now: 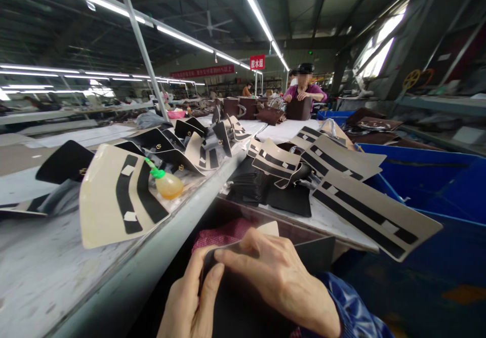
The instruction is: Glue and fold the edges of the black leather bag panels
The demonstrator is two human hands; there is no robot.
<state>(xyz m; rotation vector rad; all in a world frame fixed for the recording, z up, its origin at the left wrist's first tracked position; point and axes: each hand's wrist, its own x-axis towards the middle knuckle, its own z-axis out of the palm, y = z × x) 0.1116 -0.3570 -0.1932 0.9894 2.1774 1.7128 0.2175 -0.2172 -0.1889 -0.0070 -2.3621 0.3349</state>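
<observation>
In the lower centre, the left hand (188,297) pinches the black panel (241,305) at its upper corner, the right hand's (279,272) fingers grip the adjoining edge, and handling appears under way, its completed and remaining portions indeterminable.

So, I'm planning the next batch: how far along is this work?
Looks done: the large beige panel with black strips at left; similar beige panels lie at right. In hand: a flat black panel, its edge held by the left hand and right hand. Likely remaining: that held piece and perhaps the stack of black pieces, though I can't tell whether they await work.
</observation>
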